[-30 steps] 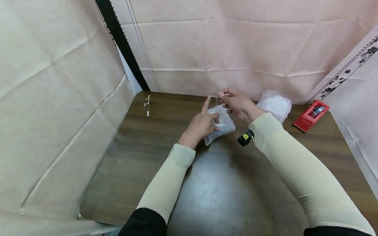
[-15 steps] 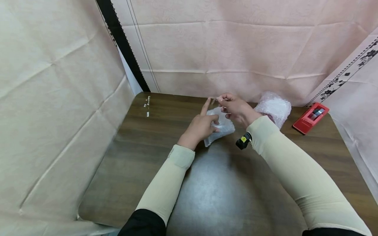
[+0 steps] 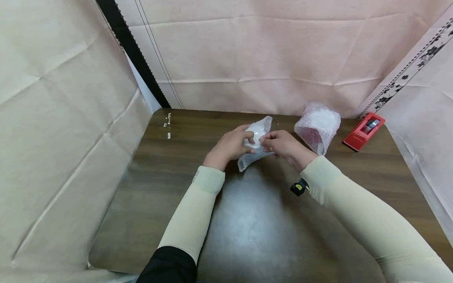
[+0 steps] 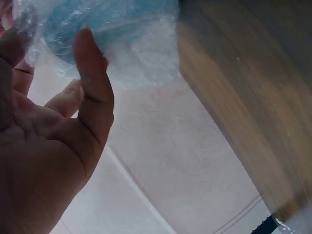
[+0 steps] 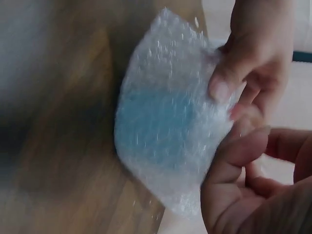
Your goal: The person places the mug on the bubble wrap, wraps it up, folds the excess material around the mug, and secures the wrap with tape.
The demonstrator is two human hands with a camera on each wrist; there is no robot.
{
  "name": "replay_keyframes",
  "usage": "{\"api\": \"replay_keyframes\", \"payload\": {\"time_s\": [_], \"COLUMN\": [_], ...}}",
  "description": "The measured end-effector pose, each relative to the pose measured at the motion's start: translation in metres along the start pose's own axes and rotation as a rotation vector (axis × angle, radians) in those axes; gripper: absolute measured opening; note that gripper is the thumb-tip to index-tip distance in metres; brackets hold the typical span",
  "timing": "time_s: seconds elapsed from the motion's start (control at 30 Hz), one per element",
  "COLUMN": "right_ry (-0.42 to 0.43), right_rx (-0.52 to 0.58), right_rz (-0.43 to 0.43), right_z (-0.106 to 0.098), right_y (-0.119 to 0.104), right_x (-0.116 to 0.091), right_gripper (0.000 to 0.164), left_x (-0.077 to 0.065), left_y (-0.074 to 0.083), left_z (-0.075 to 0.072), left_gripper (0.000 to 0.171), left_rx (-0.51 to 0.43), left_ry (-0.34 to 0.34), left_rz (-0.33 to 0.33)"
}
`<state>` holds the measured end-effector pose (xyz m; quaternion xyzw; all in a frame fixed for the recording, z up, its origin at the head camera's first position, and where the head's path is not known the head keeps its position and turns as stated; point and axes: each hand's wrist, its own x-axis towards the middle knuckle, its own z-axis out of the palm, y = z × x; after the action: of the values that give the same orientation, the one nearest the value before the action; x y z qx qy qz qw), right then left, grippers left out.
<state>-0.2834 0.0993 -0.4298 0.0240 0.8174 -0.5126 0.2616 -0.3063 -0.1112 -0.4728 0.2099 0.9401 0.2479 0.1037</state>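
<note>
A bubble-wrapped packet (image 3: 261, 126) with something flat and blue showing through the wrap (image 5: 156, 126) is between the two hands near the far side of the table. My left hand (image 3: 231, 146) grips one long side of it, thumb on the near face. On the packet's opposite side in the head view, my right hand (image 3: 284, 144) has curled fingers, its thumb and index finger pinching at the wrap's edge. From the left wrist, the wrap (image 4: 146, 53) spreads beyond the left thumb. The blue thing's exact kind is hidden by the wrap.
To the right of the hands lies a second bubble-wrap bundle (image 3: 320, 125), pinkish inside. Past it sits a red tape dispenser (image 3: 364, 131). Small whitish scraps (image 3: 168, 135) lie at the table's far left corner. Pink cloth (image 3: 283, 51) hangs behind the wooden table (image 3: 170, 220).
The left index finger, raised with a clear strip drawn from it by the right hand, has come down onto the packet. The packet is tilted up, and the right hand has moved down to its edge.
</note>
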Motion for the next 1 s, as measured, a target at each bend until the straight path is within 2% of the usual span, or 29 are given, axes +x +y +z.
{"api": "replay_keyframes", "payload": {"time_s": [0.13, 0.23, 0.4, 0.53, 0.57, 0.67, 0.73, 0.87, 1.0], "right_ry": [0.055, 0.11, 0.207, 0.261, 0.264, 0.258, 0.243, 0.24, 0.28], "right_rx": [-0.004, 0.016, 0.084, 0.137, 0.122, -0.016, -0.102, -0.189, -0.283], "right_rz": [-0.024, -0.055, -0.066, -0.095, -0.108, -0.174, -0.228, -0.322, -0.356], "right_z": [0.004, 0.009, 0.026, 0.03, 0.028, 0.023, 0.022, 0.023, 0.023], "right_y": [-0.002, 0.003, 0.031, 0.058, 0.065, 0.082, 0.087, 0.085, 0.079], "right_x": [-0.01, -0.011, -0.001, 0.005, 0.005, 0.005, 0.008, 0.021, 0.036], "right_gripper": [0.041, 0.044, 0.042, 0.039, 0.038, 0.035, 0.033, 0.034, 0.035], "left_x": [0.001, 0.001, 0.001, 0.006, 0.009, 0.014, 0.014, 0.01, 0.003], "left_y": [-0.001, -0.001, -0.001, 0.003, 0.004, 0.006, 0.005, 0.0, -0.003], "left_z": [-0.005, -0.005, -0.003, 0.004, 0.006, 0.012, 0.012, 0.006, 0.002], "left_gripper": [0.022, 0.022, 0.022, 0.022, 0.022, 0.023, 0.024, 0.024, 0.023], "left_rx": [-0.007, -0.011, 0.002, -0.012, -0.017, -0.024, -0.016, 0.007, 0.058], "left_ry": [0.017, 0.025, 0.006, -0.044, -0.065, -0.121, -0.125, -0.058, 0.006], "left_rz": [0.008, -0.001, -0.029, 0.0, 0.018, 0.067, 0.077, 0.045, 0.034]}}
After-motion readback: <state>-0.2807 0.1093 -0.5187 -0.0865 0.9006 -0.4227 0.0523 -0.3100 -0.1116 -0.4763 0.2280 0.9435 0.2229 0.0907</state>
